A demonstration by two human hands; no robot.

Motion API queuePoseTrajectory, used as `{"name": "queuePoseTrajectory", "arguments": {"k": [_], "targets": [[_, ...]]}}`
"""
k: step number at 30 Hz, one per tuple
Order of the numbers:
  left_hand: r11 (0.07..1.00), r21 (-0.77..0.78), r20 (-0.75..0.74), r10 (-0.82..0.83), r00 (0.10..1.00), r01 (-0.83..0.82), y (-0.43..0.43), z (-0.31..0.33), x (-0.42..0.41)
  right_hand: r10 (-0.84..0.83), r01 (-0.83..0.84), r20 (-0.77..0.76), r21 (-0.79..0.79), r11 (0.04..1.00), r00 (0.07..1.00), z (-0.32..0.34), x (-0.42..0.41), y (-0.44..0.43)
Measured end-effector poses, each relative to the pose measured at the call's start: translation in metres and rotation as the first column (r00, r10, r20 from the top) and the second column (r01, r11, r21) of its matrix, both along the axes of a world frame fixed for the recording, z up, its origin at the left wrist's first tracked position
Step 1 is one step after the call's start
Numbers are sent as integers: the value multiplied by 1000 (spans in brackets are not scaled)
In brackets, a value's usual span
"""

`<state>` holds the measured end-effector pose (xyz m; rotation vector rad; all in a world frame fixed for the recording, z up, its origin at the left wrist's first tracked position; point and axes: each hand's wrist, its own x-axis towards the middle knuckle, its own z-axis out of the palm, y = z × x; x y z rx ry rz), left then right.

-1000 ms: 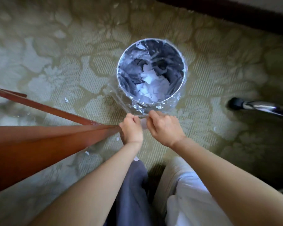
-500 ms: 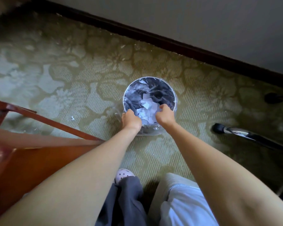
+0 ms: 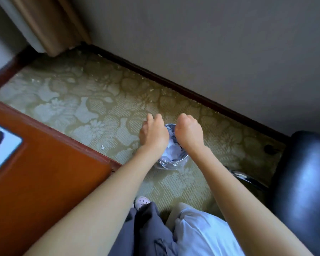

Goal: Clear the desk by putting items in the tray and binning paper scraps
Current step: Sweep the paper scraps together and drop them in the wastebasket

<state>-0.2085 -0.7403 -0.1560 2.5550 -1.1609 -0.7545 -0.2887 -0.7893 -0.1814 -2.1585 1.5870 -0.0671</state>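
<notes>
A person stands over a patterned green carpet (image 3: 81, 111) in the corner of a room, with a red-brown wooden desk (image 3: 44, 182) along their left side and a black padded chair (image 3: 303, 191) at their right. Both bare arms reach forward and down. The left hand (image 3: 154, 133) and the right hand (image 3: 189, 133) hang side by side, close but apart, backs to the camera and fingers curled under. Whether either has hold of anything is hidden by the knuckles and cannot be told. The bin (image 3: 174, 160), small, round and lined with clear plastic, stands upright on the carpet directly beneath and between the two wrists. Its mouth faces up, and white paper scraps (image 3: 171, 145) show in the gap between the hands. Being round, it offers no long axis, and both hands sit about equally near it, so anything let go here would likely fall straight in. One stray scrap (image 3: 102, 147) lies on the carpet well to the left, beside the desk edge, nearer the left hand. A white-rimmed object (image 3: 7, 145) at the desk's far left may be the tray, though too little of it shows to be sure.
</notes>
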Motion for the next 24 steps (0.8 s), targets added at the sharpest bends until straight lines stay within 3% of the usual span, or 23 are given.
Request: {"name": "queuePoseTrajectory", "arguments": {"k": [3, 9, 16, 22, 24], "targets": [[997, -71, 161, 27, 987, -15, 30, 70, 39, 133, -131, 8, -121, 984, 991, 71, 43, 16], [951, -110, 281, 308, 909, -288, 135, 127, 109, 486, -440, 123, -282, 853, 865, 142, 134, 90], [777, -194, 335, 626, 704, -599, 255, 115, 123, 786, -712, 252, -333, 618, 565, 128, 185, 211], [645, -244, 426, 742, 518, -724, 340, 79, 111, 938, -853, 270, -413, 319, 220, 84, 196, 289], [606, -249, 448, 764, 465, -755, 366, 66, 106, 953, -890, 260, -384, 247, 152, 77, 200, 307]]}}
